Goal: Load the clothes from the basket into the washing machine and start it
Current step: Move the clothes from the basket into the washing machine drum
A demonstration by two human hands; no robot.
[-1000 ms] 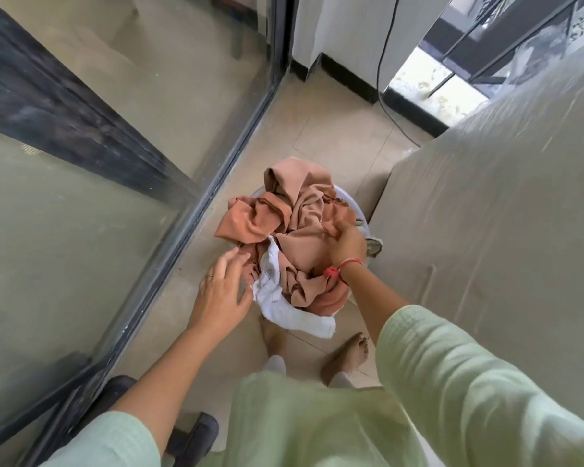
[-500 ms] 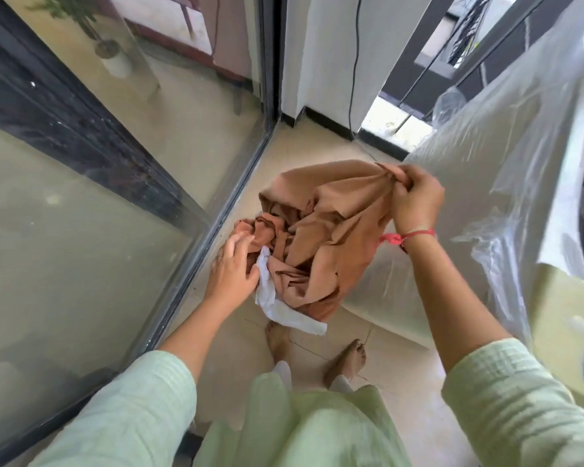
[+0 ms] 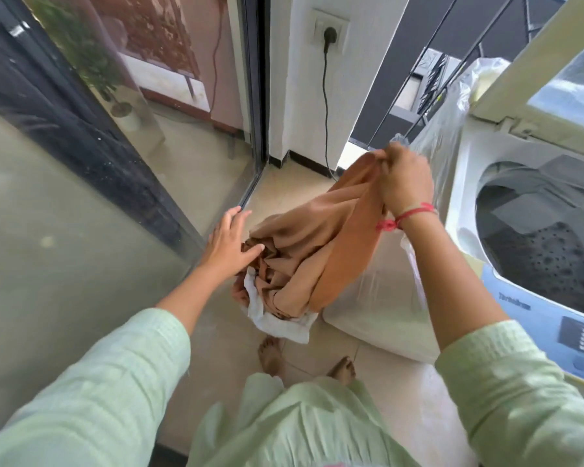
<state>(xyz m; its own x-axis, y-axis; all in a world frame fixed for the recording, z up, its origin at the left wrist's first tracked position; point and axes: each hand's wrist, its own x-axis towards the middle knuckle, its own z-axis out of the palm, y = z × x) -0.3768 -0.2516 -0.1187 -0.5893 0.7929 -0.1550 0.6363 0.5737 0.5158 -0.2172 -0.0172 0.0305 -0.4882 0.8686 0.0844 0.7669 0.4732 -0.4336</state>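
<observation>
My right hand [image 3: 403, 178] is raised beside the washing machine [image 3: 466, 210] and grips one end of a long brown cloth [image 3: 321, 237]. The cloth hangs down to a bundle of brown clothes with a white garment [image 3: 277, 320] at the bottom. The basket is hidden under the bundle. My left hand [image 3: 228, 242] has its fingers spread and touches the left side of the bundle. The top-loading machine stands at the right with its lid [image 3: 560, 72] up and its perforated drum [image 3: 540, 251] open. Its control panel [image 3: 580, 338] faces me.
A glass sliding door [image 3: 81, 163] runs along the left. A wall socket [image 3: 329, 32] with a black cable sits on the white wall ahead. Clear plastic sheeting [image 3: 449, 106] drapes the machine's left side. My bare feet [image 3: 272, 357] stand on the tiled floor below the bundle.
My right hand has lifted the brown cloth up and rightward toward the machine. The view rose, and the open drum came into sight. My left hand stayed at the bundle's side.
</observation>
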